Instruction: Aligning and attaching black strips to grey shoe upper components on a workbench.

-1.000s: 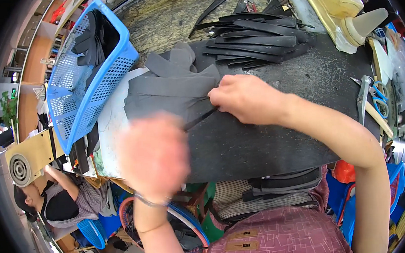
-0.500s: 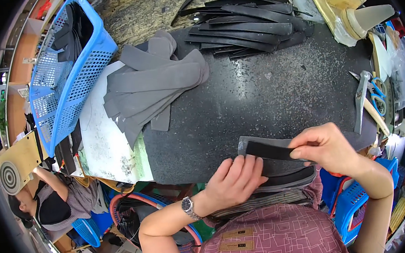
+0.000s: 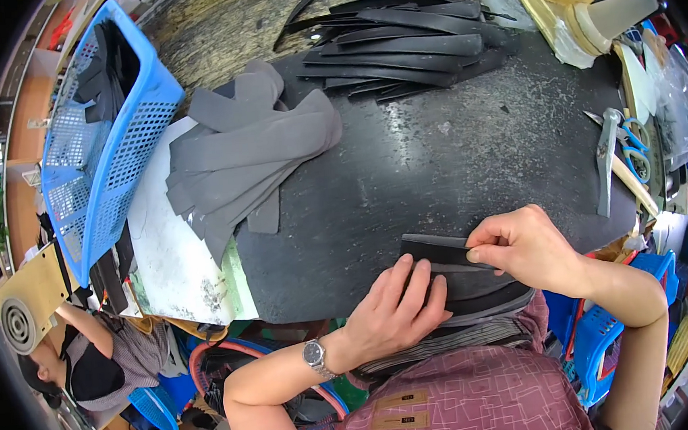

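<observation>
Near the front edge of the dark work surface, a black strip (image 3: 434,250) lies along a grey strip (image 3: 443,239), whose far edge shows beyond it. My right hand (image 3: 528,245) pinches the right end of the black strip between thumb and fingertips. Stretched out and slightly apart, the fingers of my left hand (image 3: 391,304) rest at the strip's left end and near side. More dark grey strips (image 3: 480,300) lie between my hands and my body, partly covered by them. A fan of grey strips (image 3: 254,149) and a heap of black strips (image 3: 404,48) lie farther back.
A tilted blue basket (image 3: 107,185) with dark pieces stands at the left. Blue-handled scissors (image 3: 636,147), a wooden handle (image 3: 634,184) and a metal tool (image 3: 609,170) lie at the right edge. A yellowish container (image 3: 554,4) stands back right. Another person (image 3: 103,343) sits at far left.
The black strip, raised at its right end before, now lies lower along the grey strip. My right hand has moved slightly left and down with it. My left fingers have spread a little.
</observation>
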`<move>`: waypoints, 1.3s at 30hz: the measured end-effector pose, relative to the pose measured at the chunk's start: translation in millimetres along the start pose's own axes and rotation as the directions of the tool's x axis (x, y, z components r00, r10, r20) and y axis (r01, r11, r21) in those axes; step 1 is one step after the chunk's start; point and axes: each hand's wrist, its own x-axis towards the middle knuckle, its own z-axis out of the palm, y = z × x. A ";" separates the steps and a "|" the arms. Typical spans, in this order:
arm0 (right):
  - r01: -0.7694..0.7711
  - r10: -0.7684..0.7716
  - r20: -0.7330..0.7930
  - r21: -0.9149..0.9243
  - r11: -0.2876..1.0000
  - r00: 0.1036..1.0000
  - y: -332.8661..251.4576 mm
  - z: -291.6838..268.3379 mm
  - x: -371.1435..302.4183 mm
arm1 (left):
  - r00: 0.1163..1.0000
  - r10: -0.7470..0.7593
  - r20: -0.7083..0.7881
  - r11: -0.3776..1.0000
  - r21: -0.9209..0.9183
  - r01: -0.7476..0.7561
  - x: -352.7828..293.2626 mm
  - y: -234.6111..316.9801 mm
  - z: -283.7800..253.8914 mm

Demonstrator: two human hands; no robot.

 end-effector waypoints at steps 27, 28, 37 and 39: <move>0.487 -0.709 -0.371 -0.534 0.691 0.599 5.1 -71.5 42.6 | 0.905 0.385 0.181 0.911 -0.235 -0.340 -9.0 38.4 16.4; 0.529 -0.810 -0.323 -0.629 0.570 0.489 -4.2 -72.6 64.2 | 0.905 0.381 0.192 0.915 -0.222 -0.338 -6.6 34.9 12.0; 0.317 -0.816 -0.176 -0.861 0.399 0.550 -36.2 -61.9 155.9 | 0.958 -0.263 -0.116 0.941 0.190 0.281 38.8 -146.5 -65.3; 0.326 -0.948 -0.158 -0.912 0.247 0.276 -34.3 -59.5 151.5 | 0.977 -0.207 0.047 0.963 0.184 0.196 37.1 -169.1 -79.7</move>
